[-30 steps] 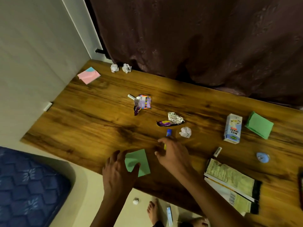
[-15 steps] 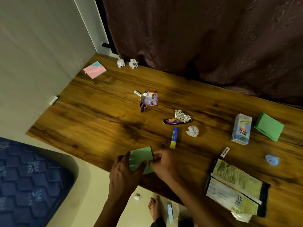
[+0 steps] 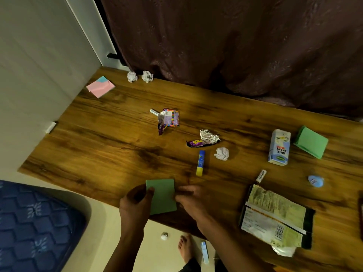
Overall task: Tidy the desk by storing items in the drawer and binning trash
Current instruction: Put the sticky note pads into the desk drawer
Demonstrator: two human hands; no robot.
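At the desk's near edge, the left hand pinches the green pad by its left side while the right hand grips the right side, probably lifting it for the drawer.

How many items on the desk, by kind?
Paper balls: 3
Green note pads: 2
Pink pad: 1
Wrappers: 2
Glue stick: 1
Milk carton: 1
Packets: 2
Total: 12
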